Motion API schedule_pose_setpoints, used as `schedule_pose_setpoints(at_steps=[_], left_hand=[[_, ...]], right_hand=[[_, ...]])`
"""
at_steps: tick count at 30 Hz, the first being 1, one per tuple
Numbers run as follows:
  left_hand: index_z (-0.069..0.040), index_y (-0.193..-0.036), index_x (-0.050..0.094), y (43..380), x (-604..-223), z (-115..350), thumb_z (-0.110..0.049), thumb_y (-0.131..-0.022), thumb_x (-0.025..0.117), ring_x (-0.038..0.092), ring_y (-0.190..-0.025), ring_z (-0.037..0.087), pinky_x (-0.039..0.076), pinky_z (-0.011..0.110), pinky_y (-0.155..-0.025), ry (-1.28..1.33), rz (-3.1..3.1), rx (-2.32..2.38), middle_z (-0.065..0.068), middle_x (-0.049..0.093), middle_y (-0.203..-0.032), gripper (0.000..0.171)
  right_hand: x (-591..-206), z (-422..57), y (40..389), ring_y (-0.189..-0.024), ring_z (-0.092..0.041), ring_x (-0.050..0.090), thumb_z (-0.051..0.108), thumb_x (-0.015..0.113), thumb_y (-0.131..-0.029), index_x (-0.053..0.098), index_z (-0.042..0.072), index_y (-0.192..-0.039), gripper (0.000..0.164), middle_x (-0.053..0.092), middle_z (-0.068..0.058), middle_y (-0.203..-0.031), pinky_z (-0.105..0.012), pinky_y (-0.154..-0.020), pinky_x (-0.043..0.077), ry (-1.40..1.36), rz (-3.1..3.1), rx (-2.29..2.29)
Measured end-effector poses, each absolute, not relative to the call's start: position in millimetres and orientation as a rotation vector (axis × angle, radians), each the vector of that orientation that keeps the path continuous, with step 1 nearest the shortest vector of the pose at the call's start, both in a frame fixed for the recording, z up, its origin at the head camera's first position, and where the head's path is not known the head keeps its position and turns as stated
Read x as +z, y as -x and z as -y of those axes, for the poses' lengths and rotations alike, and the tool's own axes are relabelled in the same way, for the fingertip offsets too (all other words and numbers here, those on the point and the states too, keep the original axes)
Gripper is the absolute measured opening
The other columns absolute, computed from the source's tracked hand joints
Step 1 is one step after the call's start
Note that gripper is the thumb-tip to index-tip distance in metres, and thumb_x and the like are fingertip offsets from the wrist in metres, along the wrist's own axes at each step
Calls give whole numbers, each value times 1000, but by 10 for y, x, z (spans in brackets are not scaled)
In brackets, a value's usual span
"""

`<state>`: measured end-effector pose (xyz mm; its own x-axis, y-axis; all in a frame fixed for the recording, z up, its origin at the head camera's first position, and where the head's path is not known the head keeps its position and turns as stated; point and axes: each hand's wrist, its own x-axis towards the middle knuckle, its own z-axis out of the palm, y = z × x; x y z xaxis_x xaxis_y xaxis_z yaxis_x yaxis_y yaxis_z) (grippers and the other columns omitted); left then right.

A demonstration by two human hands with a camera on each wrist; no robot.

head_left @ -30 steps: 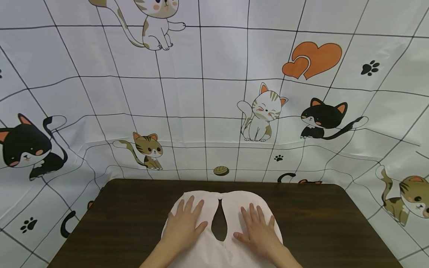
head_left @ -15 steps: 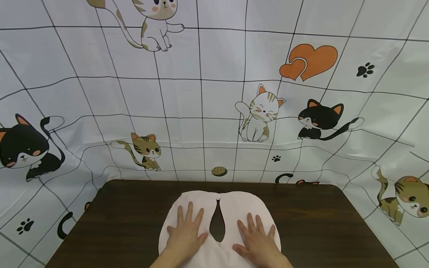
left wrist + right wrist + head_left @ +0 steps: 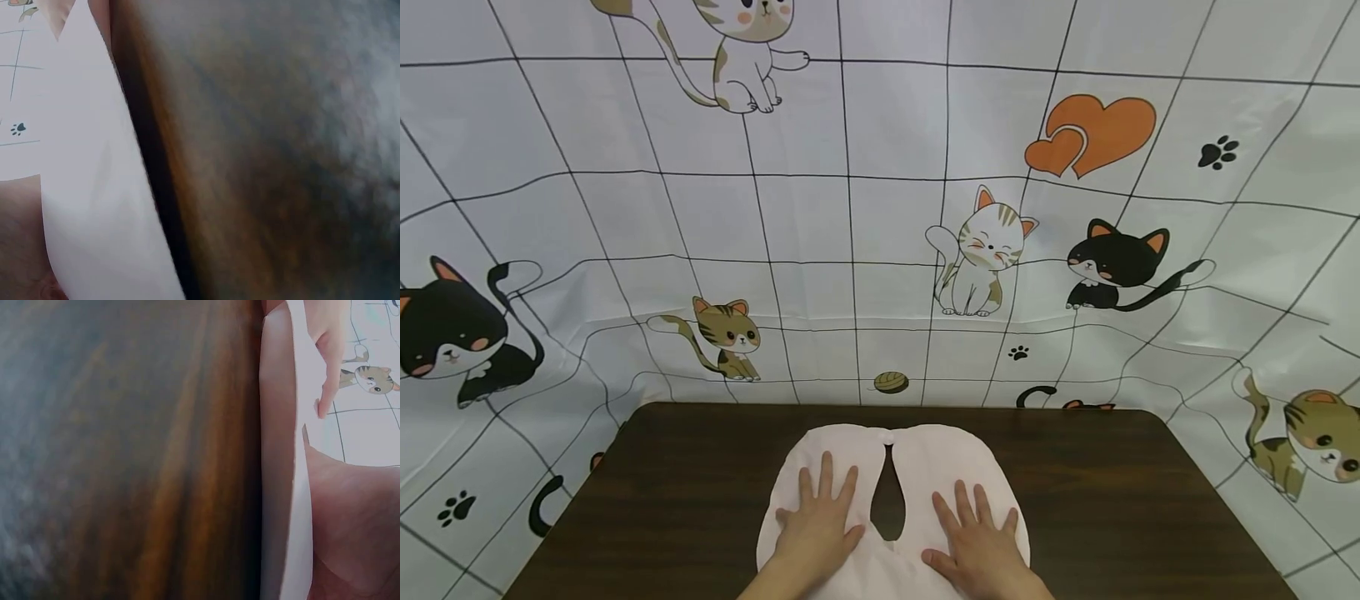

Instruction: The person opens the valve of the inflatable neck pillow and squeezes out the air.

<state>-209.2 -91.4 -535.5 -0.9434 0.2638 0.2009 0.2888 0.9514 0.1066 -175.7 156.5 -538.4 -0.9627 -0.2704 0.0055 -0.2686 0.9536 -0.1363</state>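
Observation:
A pale pink cloth piece (image 3: 917,454) lies spread on the dark wooden table (image 3: 1120,500). It has two rounded lobes at its far edge and a teardrop opening between them, with a small fastening where the lobes meet. My left hand (image 3: 820,533) rests flat on the left lobe, fingers spread and pointing away. On the right lobe lies my right hand (image 3: 977,542), likewise flat with straight fingers. Both wrist views look low across the table, with the cloth (image 3: 106,187) standing out pale beside the left hand (image 3: 19,231) and the right hand (image 3: 362,519). Neither grips anything.
Behind the table hangs a white backdrop (image 3: 805,208) with black grid lines and printed cats, hearts and paw prints. It wraps around both sides of the table. The table's far edge (image 3: 730,408) runs just beyond the cloth.
Both hands have slid slightly toward me over the cloth, mostly in the first half second. The cloth stays spread in its place, and the head view has shifted a little.

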Motion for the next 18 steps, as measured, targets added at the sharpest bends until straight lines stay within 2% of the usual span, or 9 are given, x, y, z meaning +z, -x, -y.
schedule_pose_setpoints(at_steps=[4, 8, 12, 18], left_hand=[[-23, -145, 39, 2092, -5365, 930, -53, -81, 66, 29, -128, 53, 39, 75, -63, 421, 2927, -216, 19, 20, -153, 75], [-26, -145, 39, 2080, -5395, 950, -55, -81, 64, 25, -132, 50, 34, 78, -69, 419, 2965, -231, 16, 17, -154, 74], [-26, -141, 45, 1995, -5441, 963, -59, -81, 60, 24, -134, 46, 27, 80, -79, 480, 2989, -188, 13, 23, -154, 70], [-24, -137, 51, 1753, -5277, 947, -60, -82, 57, 28, -133, 43, 30, 75, -83, 594, 3010, -202, 10, 35, -149, 66]], right_hand=[[-5364, -1568, 1760, -135, -45, 26, 69, 42, -85, 41, 19, -143, 76, 32, -18, -149, -80, -87, 18, 448, -3095, -202], [-5323, -1600, 1762, -134, -45, 27, 70, 42, -85, 43, 18, -143, 78, 33, -19, -148, -79, -88, 19, 468, -3056, -243], [-5303, -1633, 1743, -133, -46, 28, 72, 41, -83, 42, 18, -143, 81, 31, -19, -149, -78, -90, 18, 471, -2989, -291], [-5339, -1656, 1683, -133, -44, 31, 77, 33, -82, 42, 21, -144, 84, 32, -16, -150, -76, -92, 19, 532, -2981, -292]])
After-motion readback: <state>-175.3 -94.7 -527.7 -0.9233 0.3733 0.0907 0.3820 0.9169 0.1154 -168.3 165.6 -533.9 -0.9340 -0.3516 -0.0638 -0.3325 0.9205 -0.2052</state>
